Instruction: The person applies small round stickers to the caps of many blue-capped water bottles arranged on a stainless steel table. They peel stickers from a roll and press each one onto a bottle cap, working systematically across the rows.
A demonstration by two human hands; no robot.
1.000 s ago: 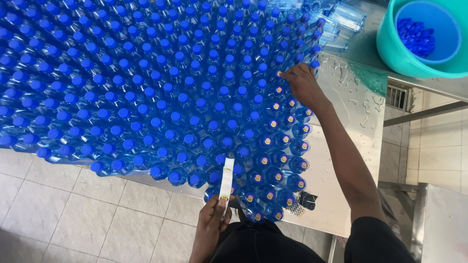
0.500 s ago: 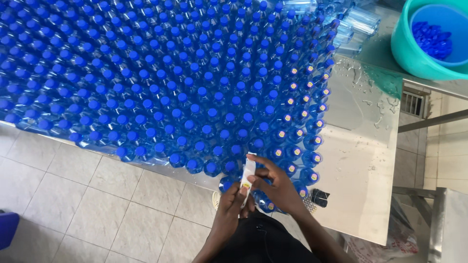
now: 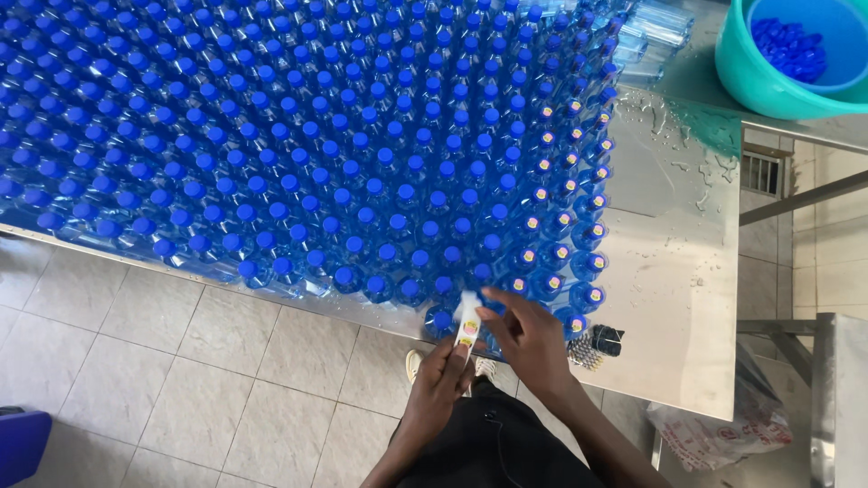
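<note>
Peeling a sticker at the worktop [image 3: 669,298] edge.
Left hand [image 3: 440,380] clamps the sticker strip [image 3: 467,327]; right hand [image 3: 529,339] fingers pinch its top — peel slowly, keep it flat.

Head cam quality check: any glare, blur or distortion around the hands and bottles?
Head view: even daylight, soft shadows only. Mild sheen and water drops on the steel table, no blown-out glare. The sticker strip is small, its print not legible; left hand and right hand look reasonably sharp. Wide-angle lens fans the blue-capped bottles outward towards the edges. The teal basin is cropped at the top right.
</note>
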